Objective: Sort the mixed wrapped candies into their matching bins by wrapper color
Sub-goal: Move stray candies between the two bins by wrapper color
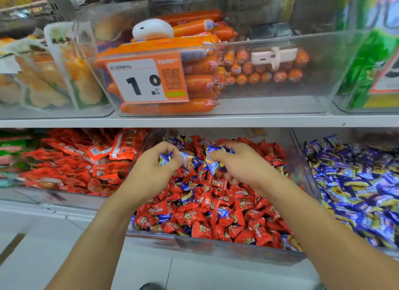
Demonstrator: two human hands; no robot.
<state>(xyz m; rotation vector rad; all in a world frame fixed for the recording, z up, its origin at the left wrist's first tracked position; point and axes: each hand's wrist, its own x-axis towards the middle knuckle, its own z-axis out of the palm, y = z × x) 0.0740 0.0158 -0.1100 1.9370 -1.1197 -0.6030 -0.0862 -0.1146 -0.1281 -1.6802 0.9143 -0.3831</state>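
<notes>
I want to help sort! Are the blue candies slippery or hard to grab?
Probably a bit slippery: the blue candies have shiny wrappers. Likely light, since the right hand and left hand each hold some. The twisted ends look easy to pinch.

Both bare forearms reach forward and upward from the lower corners of the view, converging toward the middle. The left hand [156, 163] is seen from the back, wrist straight, its fingers curled inward toward the thumb and pinching blue-wrapped candies [167, 158] at the fingertips. The right hand [239, 162] sits just beside it, level with it, knuckles up, with thumb and forefinger closed on a blue-wrapped candy [212, 160]; its other fingers curl down beneath the palm. The two grips are near each other but apart, fingertips pointing toward one another.
</notes>
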